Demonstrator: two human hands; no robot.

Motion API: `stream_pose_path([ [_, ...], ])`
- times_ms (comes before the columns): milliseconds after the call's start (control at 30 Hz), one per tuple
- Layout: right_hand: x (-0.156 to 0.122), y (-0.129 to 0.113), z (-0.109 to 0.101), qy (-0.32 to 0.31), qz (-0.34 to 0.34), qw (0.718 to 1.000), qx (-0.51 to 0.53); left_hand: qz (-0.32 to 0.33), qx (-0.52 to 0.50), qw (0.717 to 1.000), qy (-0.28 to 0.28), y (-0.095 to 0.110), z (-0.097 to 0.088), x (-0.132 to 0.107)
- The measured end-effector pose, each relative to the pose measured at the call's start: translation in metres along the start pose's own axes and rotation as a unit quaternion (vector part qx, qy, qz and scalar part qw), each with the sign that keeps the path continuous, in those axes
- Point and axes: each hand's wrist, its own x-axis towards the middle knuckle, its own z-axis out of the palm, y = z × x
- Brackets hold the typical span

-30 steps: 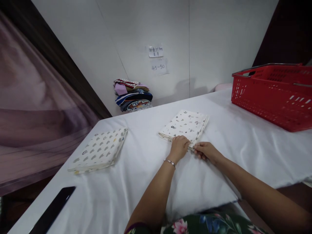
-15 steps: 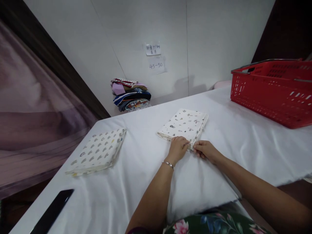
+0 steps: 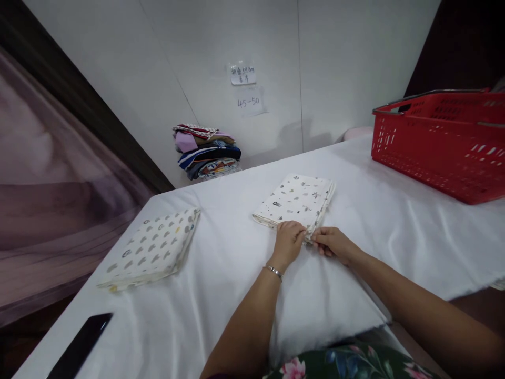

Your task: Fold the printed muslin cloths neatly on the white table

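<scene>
A folded white cloth (image 3: 296, 199) with small dark prints lies flat on the white-covered table. At its near right corner my left hand (image 3: 290, 239) grips the front edge, fingers bent over the top. Beside it, my right hand (image 3: 330, 243) pinches the same corner between thumb and fingers. The two hands are close together, with a small bit of the cloth's edge between them. To the left rests a second folded cloth (image 3: 155, 245), cream with grey mouse-head-like prints, which neither hand touches.
A red plastic basket (image 3: 437, 145) stands at the back right. A stack of folded fabrics (image 3: 208, 152) sits beyond the table's far edge by the wall. A flat black object (image 3: 81, 345) lies at the front left. A pink curtain (image 3: 47, 210) hangs on the left.
The view has shifted slightly, so most things appear a little further left. Both hands keep their hold at the cloth's corner, with hardly any movement.
</scene>
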Motion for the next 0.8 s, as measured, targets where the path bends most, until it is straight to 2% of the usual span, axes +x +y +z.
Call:
stream_pose_path([
  [100, 0.001, 0.001, 0.000, -0.008, -0.001, 1.000, 0.007, -0.006, -0.014, 1.000, 0.012, 0.000, 0.000, -0.001],
  [267, 0.001, 0.000, -0.001, -0.011, -0.001, 1.000, 0.019, 0.002, -0.007, 1.000, -0.019, 0.001, -0.002, -0.002],
  [433, -0.001, -0.001, -0.001, -0.010, 0.004, 1.000, 0.029, 0.005, -0.013, 1.000, -0.028, 0.002, -0.006, -0.003],
  [633, -0.001, 0.000, -0.003, -0.024, -0.022, 0.999, 0.040, 0.013, 0.024, 0.999, -0.044, 0.001, -0.006, -0.003],
  [800, -0.009, -0.006, -0.009, 0.016, -0.001, 0.998, 0.055, -0.004, 0.034, 0.999, -0.027, 0.002, -0.004, -0.001],
])
